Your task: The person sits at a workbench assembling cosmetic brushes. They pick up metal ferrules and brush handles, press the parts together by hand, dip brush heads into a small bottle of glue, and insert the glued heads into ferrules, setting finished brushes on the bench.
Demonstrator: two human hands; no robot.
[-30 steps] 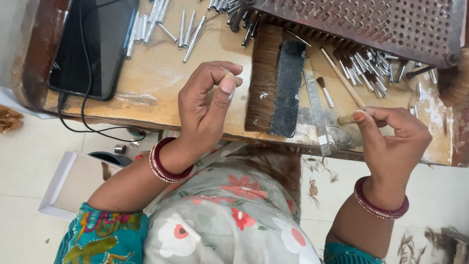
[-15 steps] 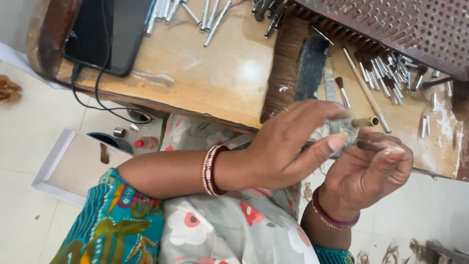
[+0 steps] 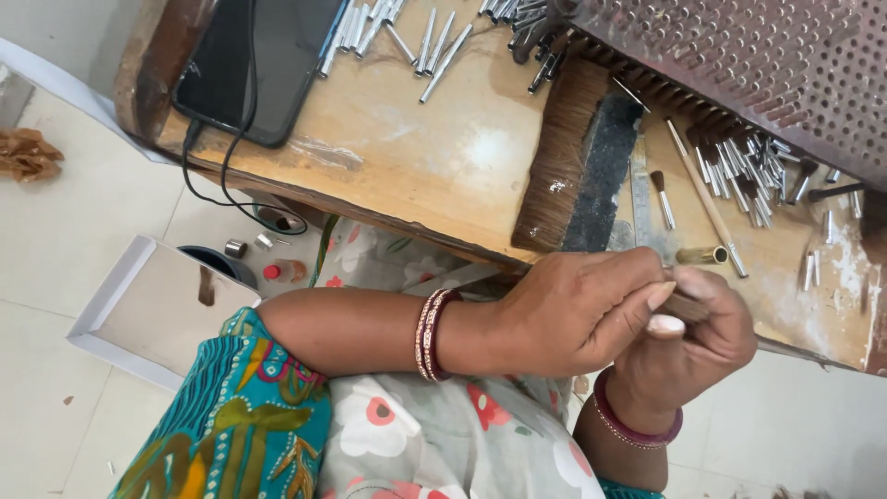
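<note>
Brown bristles (image 3: 686,307) sit pinched between both hands: left hand (image 3: 577,310) grips them from above, right hand (image 3: 688,346) closed beneath, near the wooden bench (image 3: 416,157).

Setup is a worn wooden workbench (image 3: 416,157) with a scuffed, pale top, daylight glaring off a shiny patch near its middle. Everything else sits relative to that bench: below its front edge there's a pale tiled floor (image 3: 83,203), pretty clean apart from a few brown scraps. A white shallow box (image 3: 139,314) sits on the floor just below the bench's left end, and a clump of brown fibre (image 3: 28,155) lies further left of the bench.
</note>
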